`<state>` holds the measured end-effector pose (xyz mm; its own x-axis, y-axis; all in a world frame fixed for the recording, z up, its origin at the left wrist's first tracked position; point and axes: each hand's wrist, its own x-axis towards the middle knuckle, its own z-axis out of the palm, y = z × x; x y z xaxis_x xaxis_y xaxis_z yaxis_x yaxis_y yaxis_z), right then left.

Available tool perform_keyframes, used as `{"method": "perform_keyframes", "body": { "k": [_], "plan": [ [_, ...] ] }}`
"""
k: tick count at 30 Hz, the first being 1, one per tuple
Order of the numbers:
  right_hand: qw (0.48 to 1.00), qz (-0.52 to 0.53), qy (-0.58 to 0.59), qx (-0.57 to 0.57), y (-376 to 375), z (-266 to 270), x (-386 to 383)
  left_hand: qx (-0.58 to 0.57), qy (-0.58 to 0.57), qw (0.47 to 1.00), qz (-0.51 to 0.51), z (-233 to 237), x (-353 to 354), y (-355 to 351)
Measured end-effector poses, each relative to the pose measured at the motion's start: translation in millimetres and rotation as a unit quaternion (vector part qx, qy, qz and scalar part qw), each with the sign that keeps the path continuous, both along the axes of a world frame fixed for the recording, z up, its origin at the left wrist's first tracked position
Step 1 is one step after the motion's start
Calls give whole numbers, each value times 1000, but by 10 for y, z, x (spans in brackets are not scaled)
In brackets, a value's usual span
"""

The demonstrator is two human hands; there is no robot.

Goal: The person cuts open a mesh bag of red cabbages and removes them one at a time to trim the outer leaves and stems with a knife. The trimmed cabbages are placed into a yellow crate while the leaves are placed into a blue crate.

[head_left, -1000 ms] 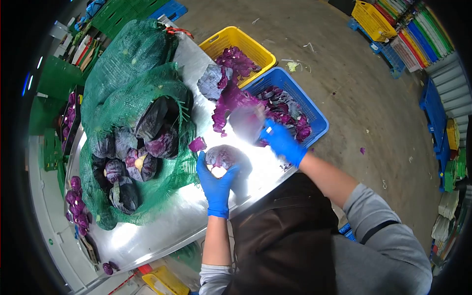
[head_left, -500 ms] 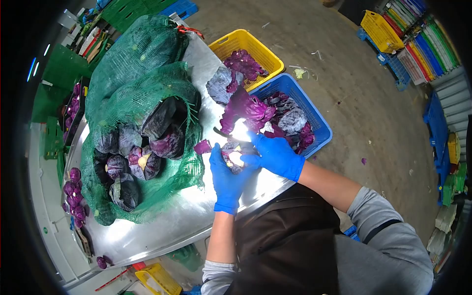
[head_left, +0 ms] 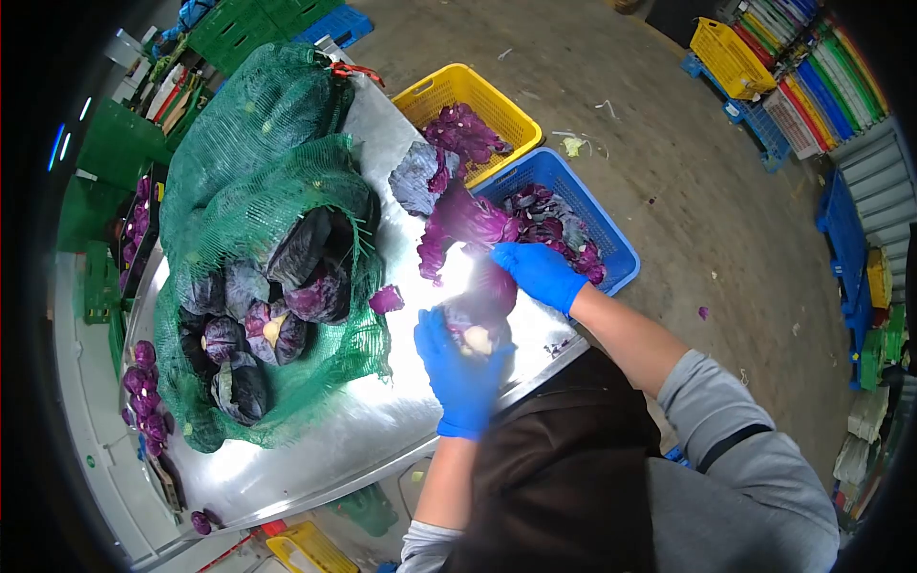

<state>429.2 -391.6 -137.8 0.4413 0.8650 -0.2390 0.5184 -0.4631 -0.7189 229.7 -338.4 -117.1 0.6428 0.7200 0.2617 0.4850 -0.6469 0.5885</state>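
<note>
My left hand (head_left: 458, 372), in a blue glove, is wrapped round a red cabbage (head_left: 468, 320) with its pale cut stem facing me, above the steel table (head_left: 368, 415). My right hand (head_left: 543, 275), gloved too, pinches a purple leaf (head_left: 495, 286) at the cabbage's upper right side. The cabbage and leaf are blurred. Loose purple leaves (head_left: 478, 220) lie just beyond my hands, and a small leaf piece (head_left: 386, 300) rests to the left. On the table's left side, a green mesh bag (head_left: 277, 196) lies open with several cabbages (head_left: 272, 329) at its mouth.
A blue crate (head_left: 621, 253) with leaves stands against the table's far right edge, beside a yellow crate (head_left: 439, 86) holding more leaves. Small purple cabbages (head_left: 143, 392) line the far left. Stacked crates (head_left: 731, 57) stand at the upper right.
My right hand has moved up and right from my left, with a leaf now stretched between them. The dark knife-like tool seen near the leaves is no longer visible. The view has shifted slightly.
</note>
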Motion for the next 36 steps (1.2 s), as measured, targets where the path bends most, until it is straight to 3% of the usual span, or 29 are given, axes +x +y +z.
{"method": "perform_keyframes", "body": {
  "k": [2,4,7,8,10,12,14,15,16,18,19,20,22,23,24,26,27,28,29,30,31,32,33,34,35,36],
  "plan": [
    [994,12,-52,91,-6,118,-227,-79,-53,995,20,70,-49,18],
    [998,8,-38,50,36,100,-371,-217,-90,972,7,9,-103,164],
    [987,5,-88,135,-3,291,-520,-267,-131,953,-59,-70,-305,378],
    [987,7,-87,134,5,368,-519,-268,-130,953,-57,-58,-358,503],
    [982,50,5,183,63,525,-489,-134,18,959,-250,51,-369,714],
    [970,52,52,231,121,236,-499,-120,19,961,-247,122,-371,637],
    [973,73,44,216,106,-8,-488,-212,-111,970,-44,-104,-488,527],
    [984,26,116,131,49,184,-491,-337,-193,921,27,-247,-542,433],
    [984,26,115,131,9,280,-490,-462,-239,853,54,-127,-413,281],
    [995,38,93,13,-62,407,-495,-284,-150,946,53,-208,-265,188],
    [997,56,53,-4,-71,460,-489,-449,-239,860,50,159,-124,130],
    [997,56,51,-4,-66,436,-524,-449,-241,859,48,134,-119,136],
    [967,37,97,234,-14,253,-666,-367,-201,908,20,-28,-151,151],
    [946,158,48,278,82,98,-627,-324,-179,929,5,-122,-180,168],
    [946,156,52,278,194,-4,-572,-281,-154,947,-9,-189,-231,175],
    [943,219,-149,200,427,-98,-442,-237,-130,963,-22,-209,-293,223],
    [919,245,-209,227,463,52,-421,-278,-157,947,-32,-199,-282,296],
    [919,246,-211,225,501,56,-442,-319,-184,929,-43,-193,-283,338],
    [946,218,-167,172,569,41,-459,-431,-236,870,-42,-190,-286,368],
    [967,187,-120,121,619,-10,-467,-429,-237,870,-44,-138,-299,378],
    [890,259,-259,271,659,-96,-403,-409,-197,890,-51,-43,-332,373],
    [889,259,-261,273,664,-172,-266,-388,-158,906,-59,9,-351,372],
    [935,242,-224,130,656,-48,-132,-261,-85,956,-107,-111,-438,384],
    [959,219,-179,-15,626,22,-66,-222,-51,966,-125,-142,-532,347],
    [959,221,-179,-13,580,26,-59,-231,-62,963,-124,-150,-635,323],
    [972,151,-177,-18,519,22,-32,-242,-74,960,-123,-145,-687,307]
  ]
}}
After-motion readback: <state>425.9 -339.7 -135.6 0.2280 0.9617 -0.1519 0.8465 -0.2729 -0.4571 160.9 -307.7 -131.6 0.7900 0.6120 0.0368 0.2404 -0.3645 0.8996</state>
